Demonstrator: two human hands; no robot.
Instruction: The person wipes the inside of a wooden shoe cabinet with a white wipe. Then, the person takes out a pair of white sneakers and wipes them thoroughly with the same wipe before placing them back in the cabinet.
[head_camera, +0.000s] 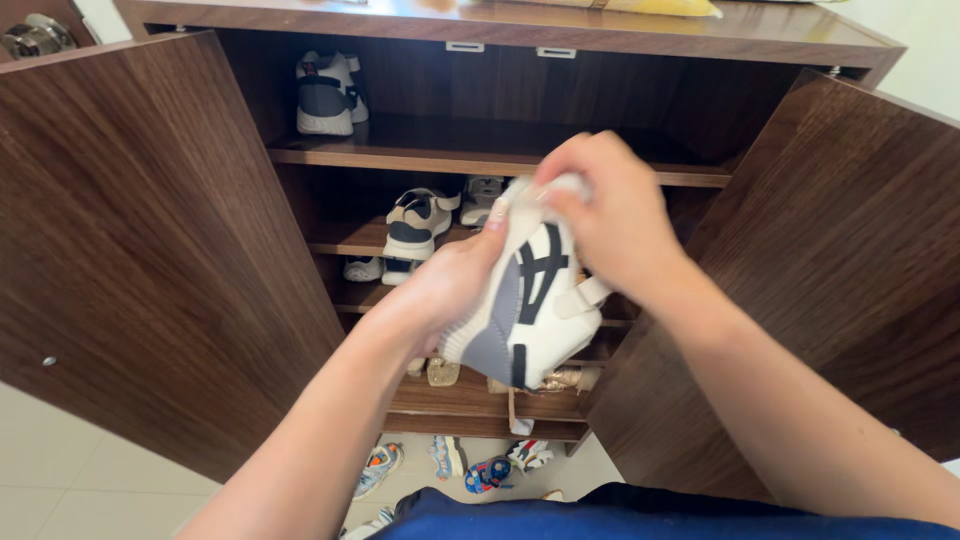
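Head view: both hands hold one white sneaker (525, 300) with grey and black panels, raised in front of an open wooden shoe cabinet (150, 230). The left hand (450, 285) grips the shoe's side from the left, fingers closed on it. The right hand (605, 210) is clenched over the upper end of the shoe, near its opening and strap. The sneaker hangs sole-outward between the hands, level with the middle shelves and well clear of them.

Step in hand, by judgement: the shoe is being handled or adjusted at the cabinet front. Any placing would call for a free spot on a shelf and a firm grip throughout.

Cabinet contents: the top shelf (480, 160) carries a grey-and-white sneaker pair (328, 95) at far left. The second shelf holds a similar white sneaker (415, 222) and another shoe (482, 195) behind it. Lower shelves hold pale shoes, partly hidden, and gold-toned sandals (560, 380). Small colourful children's shoes (487, 472) lie on the floor (60, 480) beneath. Both doors stand wide open.
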